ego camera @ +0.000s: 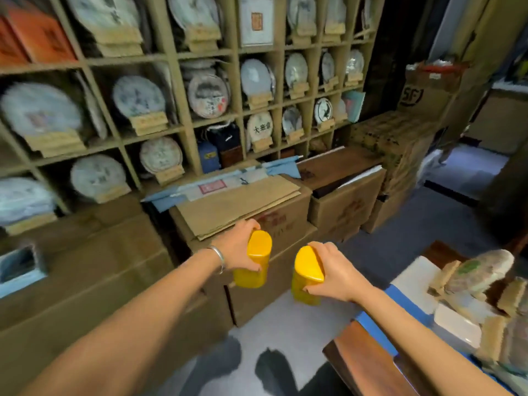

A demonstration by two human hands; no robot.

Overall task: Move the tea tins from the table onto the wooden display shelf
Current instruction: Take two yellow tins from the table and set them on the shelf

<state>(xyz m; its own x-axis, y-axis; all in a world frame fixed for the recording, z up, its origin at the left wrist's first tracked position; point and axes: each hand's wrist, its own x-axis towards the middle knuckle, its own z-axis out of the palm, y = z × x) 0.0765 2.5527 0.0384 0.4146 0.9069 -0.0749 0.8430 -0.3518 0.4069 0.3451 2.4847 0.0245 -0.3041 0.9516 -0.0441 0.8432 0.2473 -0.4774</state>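
Two yellow tea tins are in the air in front of me, one in each hand. My left hand (238, 245), with a silver bangle on the wrist, grips the left yellow tin (254, 260) from its left side. My right hand (333, 270) holds the right yellow tin (307, 274) near its lid. Both tins are held upright over the floor, in front of stacked cardboard boxes. The wooden display shelf (183, 130) fills the wall ahead, its compartments packed with round wrapped tea cakes on small stands. The dark wooden table (368, 355) lies at the lower right.
Cardboard boxes (251, 204) are stacked along the shelf's base, between me and the lower compartments. On the table sit wrapped tea cakes (480, 272) and a white tray (457, 324). More boxes (400, 155) stand at the right. My feet show on the grey floor (285, 318).
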